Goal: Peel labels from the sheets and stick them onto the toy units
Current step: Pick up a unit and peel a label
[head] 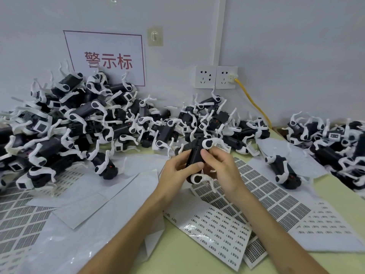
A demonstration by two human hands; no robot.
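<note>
My right-hand fingers (206,155) press the toy (194,157), which my left hand (173,173) clamps above the label sheets (262,186). The label may stick crooked; a white leg beside my thumb could snag.

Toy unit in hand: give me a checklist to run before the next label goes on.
1. Toy unit gripped by both the left hand and the right hand: ok.
2. Black body face turned toward the camera: ok.
3. Label already on this unit: cannot tell, fingers cover much of it.
4. Peeled label on a fingertip: cannot tell.
5. Label sheets lying close under the hands: ok.
6. Bare room on the table to set the unit down: ok.
</note>
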